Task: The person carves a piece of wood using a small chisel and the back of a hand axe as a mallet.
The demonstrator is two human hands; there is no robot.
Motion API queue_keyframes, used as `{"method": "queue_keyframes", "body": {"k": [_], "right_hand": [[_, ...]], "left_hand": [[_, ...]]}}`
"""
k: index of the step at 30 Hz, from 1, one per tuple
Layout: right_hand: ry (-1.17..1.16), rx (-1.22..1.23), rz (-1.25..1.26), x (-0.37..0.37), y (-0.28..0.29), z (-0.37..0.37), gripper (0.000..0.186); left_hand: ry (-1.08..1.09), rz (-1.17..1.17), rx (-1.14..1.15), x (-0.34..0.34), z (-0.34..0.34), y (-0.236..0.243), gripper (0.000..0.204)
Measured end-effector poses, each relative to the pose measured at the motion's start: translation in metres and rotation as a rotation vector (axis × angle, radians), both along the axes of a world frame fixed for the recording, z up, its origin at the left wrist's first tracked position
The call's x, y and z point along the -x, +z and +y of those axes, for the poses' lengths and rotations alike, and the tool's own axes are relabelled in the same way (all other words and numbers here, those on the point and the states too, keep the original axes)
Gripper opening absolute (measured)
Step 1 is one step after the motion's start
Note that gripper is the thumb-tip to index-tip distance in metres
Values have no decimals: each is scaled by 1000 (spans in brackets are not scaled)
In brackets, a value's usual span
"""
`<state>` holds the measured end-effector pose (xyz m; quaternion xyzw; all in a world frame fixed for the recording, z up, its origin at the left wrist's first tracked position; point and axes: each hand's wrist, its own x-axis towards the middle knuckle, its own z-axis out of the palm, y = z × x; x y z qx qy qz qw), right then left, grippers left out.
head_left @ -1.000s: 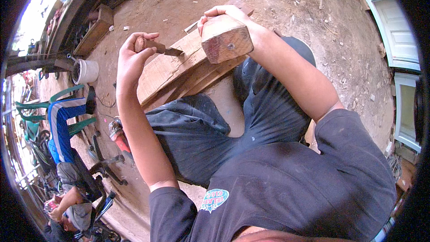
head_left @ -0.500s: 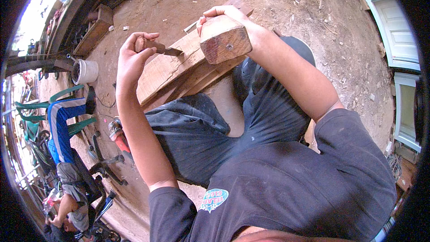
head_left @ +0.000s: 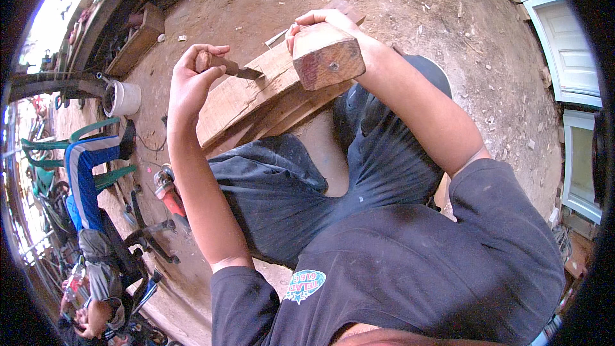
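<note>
My left hand (head_left: pixel 192 75) is closed around the wooden handle of a chisel (head_left: pixel 248 74). The chisel leans low, its blade tip touching the upper face of a pale squared timber beam (head_left: pixel 224 104) that lies across in front of my legs. My right hand (head_left: pixel 328 18) is wrapped round the far part of a wooden mallet (head_left: pixel 328 64), a thick squared block with a dark-stained end turned toward me. Its handle, if there is one, is hidden. The mallet hangs over the beam, to the right of the chisel, and covers part of the beam.
By my left knee an angle grinder (head_left: pixel 169 193) lies on the dirt floor (head_left: pixel 410 0). Farther left are a white bucket (head_left: pixel 125 98), a green chair (head_left: pixel 96 129) and a seated person (head_left: pixel 96 263). White panelled doors or frames (head_left: pixel 564 41) stand along the right. Wood chips litter the ground.
The mallet has shifted slightly right and toward me in the picture. The chisel stays at nearly the same spot on the beam, and both grips are unchanged.
</note>
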<state>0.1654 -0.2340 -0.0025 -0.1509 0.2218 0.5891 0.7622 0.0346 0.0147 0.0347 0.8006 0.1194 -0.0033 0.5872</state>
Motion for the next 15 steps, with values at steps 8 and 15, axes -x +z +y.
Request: {"method": "queue_keyframes", "body": {"k": [8, 15], "right_hand": [[19, 47, -15, -2, -5, 2, 19], [22, -55, 0, 2, 6, -5, 16]], "left_hand": [[9, 0, -18, 0, -1, 1, 30], [12, 1, -18, 0, 0, 0, 30]]}}
